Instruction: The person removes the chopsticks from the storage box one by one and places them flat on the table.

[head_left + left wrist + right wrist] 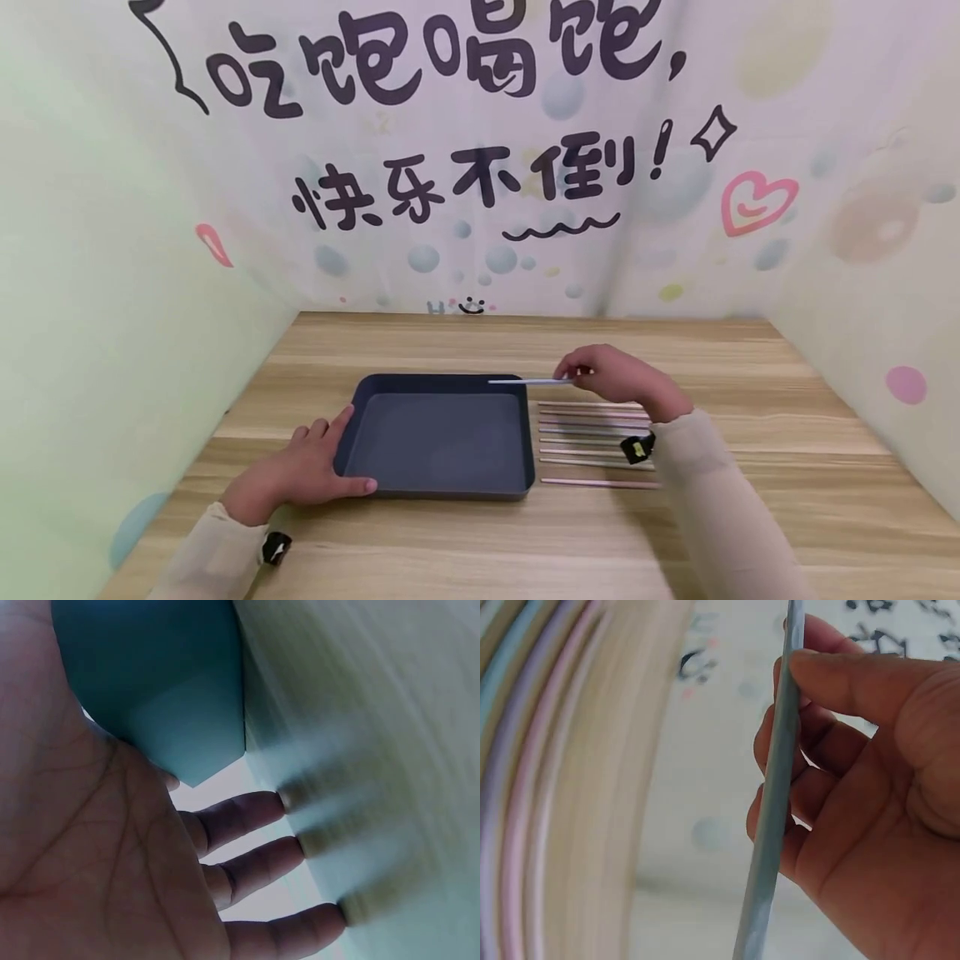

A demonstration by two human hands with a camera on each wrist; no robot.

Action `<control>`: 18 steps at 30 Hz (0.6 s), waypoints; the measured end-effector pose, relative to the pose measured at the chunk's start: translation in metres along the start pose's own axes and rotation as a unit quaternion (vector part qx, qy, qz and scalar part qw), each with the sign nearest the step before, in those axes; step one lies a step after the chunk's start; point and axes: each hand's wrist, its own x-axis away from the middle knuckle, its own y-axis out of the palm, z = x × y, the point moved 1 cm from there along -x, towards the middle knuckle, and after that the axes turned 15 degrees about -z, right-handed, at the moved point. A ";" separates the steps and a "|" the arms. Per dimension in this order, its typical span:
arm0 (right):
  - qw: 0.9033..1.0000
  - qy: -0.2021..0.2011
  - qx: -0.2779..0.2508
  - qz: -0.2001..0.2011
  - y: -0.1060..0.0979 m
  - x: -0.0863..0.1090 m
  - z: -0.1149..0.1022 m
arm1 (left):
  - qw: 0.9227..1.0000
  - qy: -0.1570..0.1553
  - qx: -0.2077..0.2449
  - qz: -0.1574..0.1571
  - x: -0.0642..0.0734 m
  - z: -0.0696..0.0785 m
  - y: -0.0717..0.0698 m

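A dark grey rectangular tray (442, 446) lies flat on the wooden table. My left hand (303, 467) spreads around its front left corner, the forefinger along the left side and the thumb on the front rim. In the left wrist view the other fingers (259, 870) extend past the tray's wall (187, 712) to the tabletop. My right hand (618, 375) pinches a pale blue chopstick (531, 382) between thumb and fingers. The chopstick points left, its far end overlapping the tray's back right corner in the head view. In the right wrist view its shaft (775, 772) crosses the curled fingers.
Right of the tray, several pastel chopsticks lie in a row, roughly parallel, with a pink chopstick (592, 482) nearest the front. A printed cloth (465, 275) with lettering hangs behind the table's back edge. Pale panels stand at both sides.
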 end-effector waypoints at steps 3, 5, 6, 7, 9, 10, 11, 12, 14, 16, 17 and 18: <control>0.999 0.030 -0.008 -0.010 -0.001 0.011 0.018 | 1.000 -0.003 0.001 0.002 0.000 -0.002 0.000; 0.999 0.042 -0.011 -0.013 -0.002 0.016 0.028 | 1.000 -0.002 -0.002 0.006 0.001 -0.002 -0.001; 0.999 0.049 -0.015 -0.012 -0.002 0.018 0.032 | 1.000 -0.001 -0.003 0.008 0.001 -0.003 -0.001; 0.998 0.055 -0.022 -0.013 -0.002 0.020 0.036 | 1.000 -0.002 -0.004 0.008 0.002 -0.003 -0.002; 0.997 0.065 -0.033 -0.014 -0.003 0.022 0.043 | 1.000 -0.002 -0.002 0.006 0.003 -0.002 -0.003; 0.997 0.070 -0.039 -0.015 -0.002 0.022 0.047 | 1.000 0.000 -0.002 0.006 0.004 -0.002 -0.004; 0.996 0.074 -0.042 -0.016 -0.002 0.023 0.050 | 1.000 -0.001 -0.001 0.005 0.004 -0.002 -0.004; 0.996 0.075 -0.043 -0.018 -0.002 0.023 0.053 | 1.000 -0.001 0.002 0.004 0.004 -0.002 -0.004; 0.995 0.083 -0.046 -0.021 0.000 0.023 0.059 | 1.000 0.004 0.007 0.003 0.004 -0.002 -0.004; 0.994 0.094 -0.055 -0.030 0.003 0.023 0.064 | 1.000 0.004 0.012 -0.001 0.003 -0.002 -0.003; 0.993 0.099 -0.060 -0.036 0.005 0.022 0.067 | 1.000 0.005 0.014 -0.001 0.003 -0.003 -0.002; 0.992 0.103 -0.068 -0.041 0.006 0.022 0.069 | 1.000 0.005 0.017 -0.003 0.002 -0.004 0.000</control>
